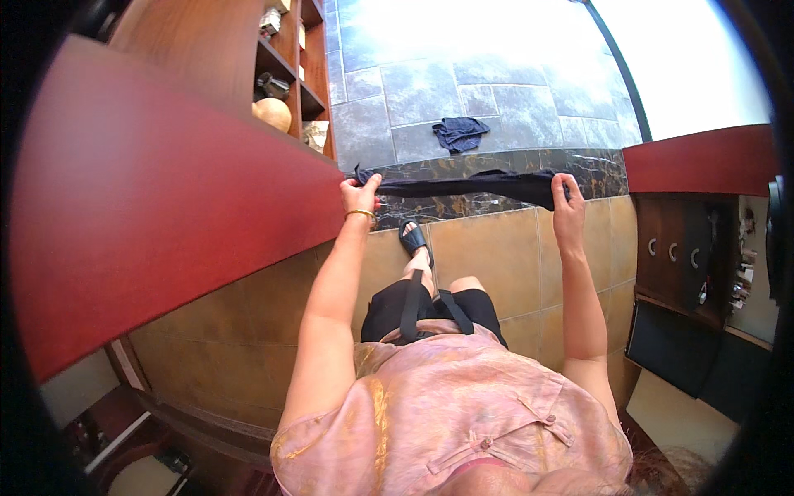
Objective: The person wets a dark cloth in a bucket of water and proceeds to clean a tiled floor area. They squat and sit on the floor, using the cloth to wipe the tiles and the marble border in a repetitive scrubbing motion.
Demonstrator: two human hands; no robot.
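Observation:
A dark cloth (459, 186) is stretched sideways in front of me, between both hands. My left hand (361, 193) pinches its left end between thumb and fingers, with a gold-coloured bangle (361, 214) on the wrist. Its right end is gripped by my right hand (567, 197), and a corner hangs down beside the fingers. Beyond the stretched cloth, a crumpled dark blue cloth (461, 134) lies on the grey tiled floor.
A red panel (173, 204) rises close on my left, beside wooden shelves (291, 74) holding small objects. Dark marbled stone (595, 167) crosses the floor. Dark drawers (673, 248) stand at right. My foot wears a black sandal (412, 239).

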